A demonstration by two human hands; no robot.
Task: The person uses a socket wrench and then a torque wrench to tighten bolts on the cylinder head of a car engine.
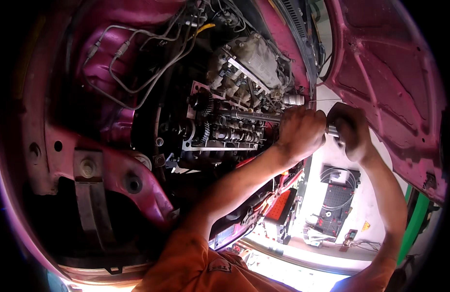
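Both hands' grip point(327, 129) on camshaft point(249, 116)

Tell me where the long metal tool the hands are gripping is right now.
In the head view, the long metal tool lies across the exposed engine top, right of centre, its near end gripped by the left hand and right hand.

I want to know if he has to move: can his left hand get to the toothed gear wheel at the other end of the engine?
Probably yes. The left hand grips the metal bar with the right hand; the open engine top between it and the gear looks unblocked.
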